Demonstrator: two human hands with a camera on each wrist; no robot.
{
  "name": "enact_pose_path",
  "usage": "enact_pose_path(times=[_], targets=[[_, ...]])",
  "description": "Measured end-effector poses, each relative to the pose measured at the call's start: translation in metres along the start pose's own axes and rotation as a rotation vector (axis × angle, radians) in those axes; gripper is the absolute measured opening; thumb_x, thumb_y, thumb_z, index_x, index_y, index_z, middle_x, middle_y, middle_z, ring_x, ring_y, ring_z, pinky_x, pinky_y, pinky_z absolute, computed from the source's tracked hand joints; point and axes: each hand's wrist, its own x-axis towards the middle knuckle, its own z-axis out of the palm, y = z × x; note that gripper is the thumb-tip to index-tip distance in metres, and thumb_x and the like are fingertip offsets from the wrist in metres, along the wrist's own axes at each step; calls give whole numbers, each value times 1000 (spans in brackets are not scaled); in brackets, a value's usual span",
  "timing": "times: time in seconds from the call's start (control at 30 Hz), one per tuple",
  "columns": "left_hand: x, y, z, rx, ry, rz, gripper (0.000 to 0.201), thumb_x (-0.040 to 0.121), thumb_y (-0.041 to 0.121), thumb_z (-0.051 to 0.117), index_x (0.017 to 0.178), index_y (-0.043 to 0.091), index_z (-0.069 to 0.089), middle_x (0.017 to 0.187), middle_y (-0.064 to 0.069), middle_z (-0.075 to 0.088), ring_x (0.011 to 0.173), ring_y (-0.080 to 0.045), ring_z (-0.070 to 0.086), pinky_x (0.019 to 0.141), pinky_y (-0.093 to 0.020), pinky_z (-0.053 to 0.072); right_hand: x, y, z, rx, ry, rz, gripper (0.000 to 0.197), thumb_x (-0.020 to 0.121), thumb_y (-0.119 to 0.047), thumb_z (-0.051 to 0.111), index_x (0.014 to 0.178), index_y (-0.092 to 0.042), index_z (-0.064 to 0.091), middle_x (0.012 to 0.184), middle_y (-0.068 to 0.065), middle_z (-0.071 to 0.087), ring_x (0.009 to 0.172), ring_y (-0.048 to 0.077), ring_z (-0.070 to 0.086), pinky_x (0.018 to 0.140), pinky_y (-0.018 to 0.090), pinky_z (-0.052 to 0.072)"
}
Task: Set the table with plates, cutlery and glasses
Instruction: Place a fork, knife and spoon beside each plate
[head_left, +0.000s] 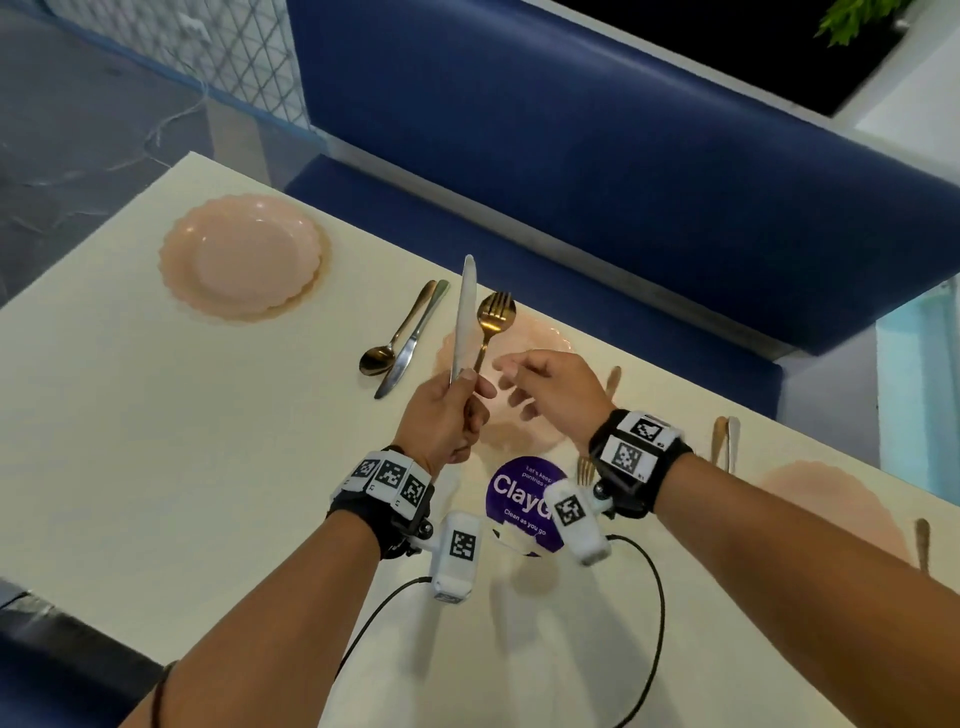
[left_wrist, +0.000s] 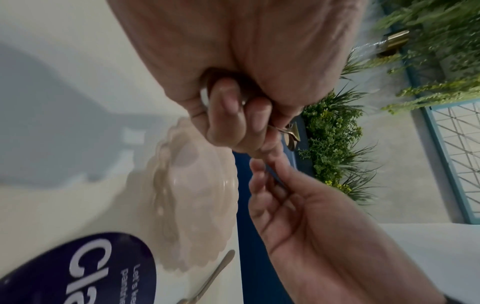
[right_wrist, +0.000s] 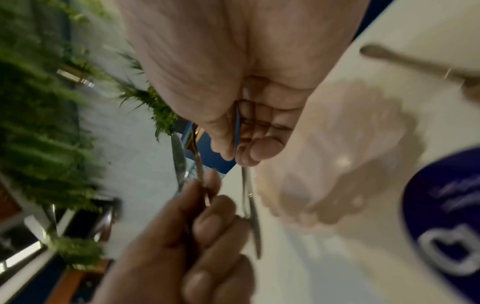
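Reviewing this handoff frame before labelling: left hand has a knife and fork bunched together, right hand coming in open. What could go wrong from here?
1. The left hand holds the knife and gold fork in one grip; as the right hand takes one, the other may slip onto the pink plate below.
2. The knife blade points up, close to the reaching fingers.
3. A dropped piece could knock the spoon and the second knife lying nearby.

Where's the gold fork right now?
In the head view the gold fork is upright in the left hand, beside a silver knife, above the middle pink plate.
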Motion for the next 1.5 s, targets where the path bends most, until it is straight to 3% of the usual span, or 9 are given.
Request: enact_pose_path(times=[0.3, 0.53, 0.7, 0.77, 0.9, 1.2, 1.3, 1.4, 1.5], targets=[[-1, 29, -97, -11, 44, 34, 36, 112, 34, 40, 99, 7, 60, 58, -4, 48, 40, -13, 28, 42, -17, 22, 36, -70, 99, 311, -156, 91, 19, 99, -22, 65, 106, -9, 77, 79, 8, 62, 71, 15, 51, 59, 25, 41], [22, 52, -194, -79, 198, -23, 60, 108, 59, 26, 71, 21, 54, 56, 5, 41, 41, -8, 28, 43, -19, 22, 73, -129, 208, -36, 0, -5, 12, 90, -25, 76, 89, -14, 73, 74, -2, 72, 59, 11, 64, 54, 25, 53], [40, 76, -266, -182, 223, -57, 73, 110, 48, 17, 67, 33, 73, 43, 14, 32, 43, -8, 26, 45, -22, 21, 105, -162, 285, -247, 33, -105, 5, 86, -30, 74, 83, -25, 74, 82, -8, 74, 71, 13, 72, 69, 36, 63], [47, 83, -290, -182, 239, -70, 66, 110, 44, 20, 57, 29, 57, 41, 13, 33, 47, -10, 26, 48, -26, 22, 121, -177, 308, -229, 52, -60, 10, 87, -28, 71, 81, -21, 76, 75, -5, 75, 68, 14, 73, 70, 39, 64], [63, 84, -326, -101, 318, -91, 57, 108, 46, 23, 74, 3, 39, 45, -4, 34, 51, -12, 34, 54, -31, 28, 146, -201, 344, -192, 48, 28, 15, 85, -23, 71, 73, -15, 77, 69, -1, 76, 67, 16, 73, 70, 36, 64], [91, 90, -364, -198, 352, -71, 35, 100, 45, 29, 93, 17, 49, 70, -1, 49, 60, -16, 42, 52, -27, 33, 165, -223, 379, -91, 12, 93, 20, 98, -15, 61, 87, -6, 76, 63, -3, 67, 43, 1, 55, 44, 17, 44], [97, 94, -379, -187, 400, -45, 32, 97, 47, 33, 81, 22, 45, 63, 3, 50, 59, -20, 42, 54, -32, 32, 176, -233, 381, -93, -1, 75, 25, 101, -24, 57, 86, -11, 72, 60, -6, 63, 47, 5, 50, 50, 21, 41], [102, 95, -400, -232, 451, -39, 29, 96, 48, 33, 78, 26, 41, 64, 6, 47, 53, -17, 37, 51, -33, 28, 205, -250, 370, -137, -2, 32, 24, 102, -20, 52, 84, -20, 67, 87, 6, 76, 61, 12, 55, 58, 26, 40], [108, 95, -421, -212, 532, -18, 25, 99, 39, 34, 79, 28, 44, 69, 3, 50, 54, -17, 38, 49, -31, 27, 251, -271, 350, -390, 38, -72, 24, 100, -16, 46, 82, -23, 62, 89, 2, 76, 74, 21, 67, 67, 38, 54]])
